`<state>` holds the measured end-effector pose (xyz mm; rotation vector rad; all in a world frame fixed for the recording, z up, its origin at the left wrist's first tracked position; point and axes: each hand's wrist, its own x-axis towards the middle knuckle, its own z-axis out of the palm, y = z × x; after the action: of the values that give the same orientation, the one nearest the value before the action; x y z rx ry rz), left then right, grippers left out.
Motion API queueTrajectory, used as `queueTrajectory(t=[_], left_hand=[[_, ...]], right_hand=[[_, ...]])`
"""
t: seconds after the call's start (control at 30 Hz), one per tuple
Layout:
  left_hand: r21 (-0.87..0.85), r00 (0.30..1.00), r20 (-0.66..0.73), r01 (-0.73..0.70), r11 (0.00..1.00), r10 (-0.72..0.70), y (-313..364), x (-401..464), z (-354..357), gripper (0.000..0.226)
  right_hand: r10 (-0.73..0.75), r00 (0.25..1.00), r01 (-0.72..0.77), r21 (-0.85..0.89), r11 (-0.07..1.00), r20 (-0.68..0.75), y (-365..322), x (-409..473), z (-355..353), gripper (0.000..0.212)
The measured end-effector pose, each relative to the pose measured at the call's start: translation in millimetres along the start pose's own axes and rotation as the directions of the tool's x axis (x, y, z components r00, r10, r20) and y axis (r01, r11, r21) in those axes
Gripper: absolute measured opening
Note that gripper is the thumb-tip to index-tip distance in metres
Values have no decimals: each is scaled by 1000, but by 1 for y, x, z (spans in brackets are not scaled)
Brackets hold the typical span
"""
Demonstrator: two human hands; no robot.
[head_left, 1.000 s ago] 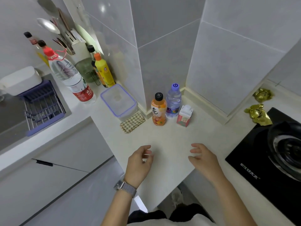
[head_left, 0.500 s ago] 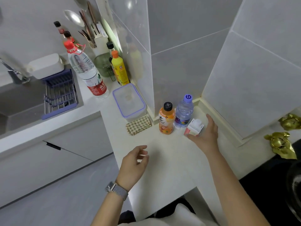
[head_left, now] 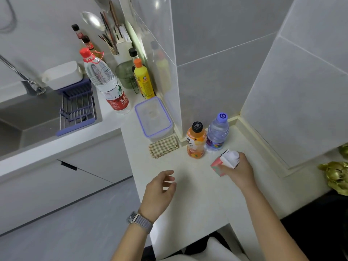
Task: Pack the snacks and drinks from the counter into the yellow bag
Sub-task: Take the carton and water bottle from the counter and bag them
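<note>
Gripping the small red-and-white carton (head_left: 225, 162) in right hand (head_left: 238, 171) at frame centre-right, lifting item 1 of 3, left hand (head_left: 160, 191) loosely curled and empty, needing the unseen yellow bag next.

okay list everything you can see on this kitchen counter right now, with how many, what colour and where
small carton: 1, pink and white, tilted, held just in front of the two small bottles
orange juice bottle: 1, orange, black cap, by the wall corner
small water bottle: 1, clear, purple cap, right of the juice
plastic lidded box: 1, clear, blue rim, left of the juice
checked cloth: 1, brown and white, in front of the box
large water bottle: 1, clear, red cap, beside the sink
yellow squeeze bottle: 1, orange cap, against the wall
left hand: 1, empty, above the counter edge
right hand: 1, grips the carton
</note>
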<state>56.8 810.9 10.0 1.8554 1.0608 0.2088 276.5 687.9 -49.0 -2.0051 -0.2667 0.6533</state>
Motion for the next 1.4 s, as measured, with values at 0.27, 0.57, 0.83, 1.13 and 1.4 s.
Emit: queueTrajectory(t=[0.27,0.57,0.83,1.13,1.4], left_hand=[[22,992,124,4,1000,-7,8,1,9,47],[51,982,175,-87,995,76,17,0,8,90],[-147,983,133,-106,983,126,34,-12,2,64],[-283,994,112,21,959,12,41,-17,-3,48],[-500,983,135,173,849,-120,44,-19,-11,23]], right_hand=[[47,984,-84,212,974,173,-11,-46,10,39],[-86,925,-35,307,951,371,-63,-77,10,38],[-129,904,1,300,954,407,-77,-92,15,52],[-178,896,14,374,927,406,-78,-100,13,32],[-52,943,-41,267,963,330,-55,-93,7,13]])
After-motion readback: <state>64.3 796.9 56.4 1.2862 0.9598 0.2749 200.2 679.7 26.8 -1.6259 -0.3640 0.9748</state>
